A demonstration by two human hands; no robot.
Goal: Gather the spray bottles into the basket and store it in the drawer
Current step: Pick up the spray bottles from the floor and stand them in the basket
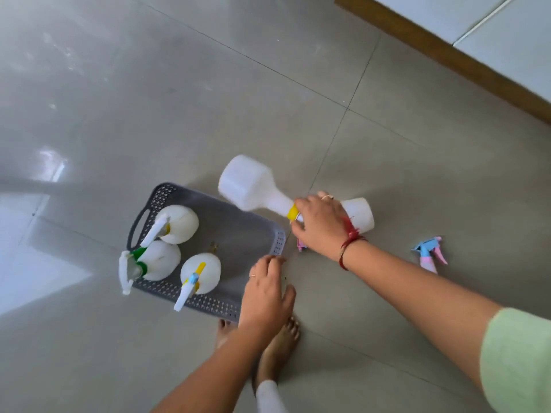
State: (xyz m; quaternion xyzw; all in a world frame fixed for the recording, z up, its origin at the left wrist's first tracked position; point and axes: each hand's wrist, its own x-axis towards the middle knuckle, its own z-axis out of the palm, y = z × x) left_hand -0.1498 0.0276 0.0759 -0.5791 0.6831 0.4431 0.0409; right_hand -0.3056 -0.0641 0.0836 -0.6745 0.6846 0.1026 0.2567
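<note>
My right hand [320, 225]: wrapped round the thin neck of the white bottle [247, 183], right by its yellow ring.
My left hand [265, 293]: down at the near corner of the basket [244, 234]. I cannot tell if it holds the rim or just rests there.
Where the bottle is: up in the air and tipped over, with its fat end above the far right corner of the basket.
How it will feel, I think: light and maybe empty, made of hard, smooth plastic. The neck is the best place to hold it. The fat end could swing about.
In the basket: three bottles [179, 223] stand close together on the left side. The right side is bare, so there is room.
Edges: the basket wall is low and easy to lift over. A bump could tip the standing ones.
Left on the floor: a second white bottle [359, 214] just behind my right hand, and a small pink and blue sprayer [429, 254] farther right.
Room: lots of open floor [179, 99] all round.
Drawer: I cannot see it.
</note>
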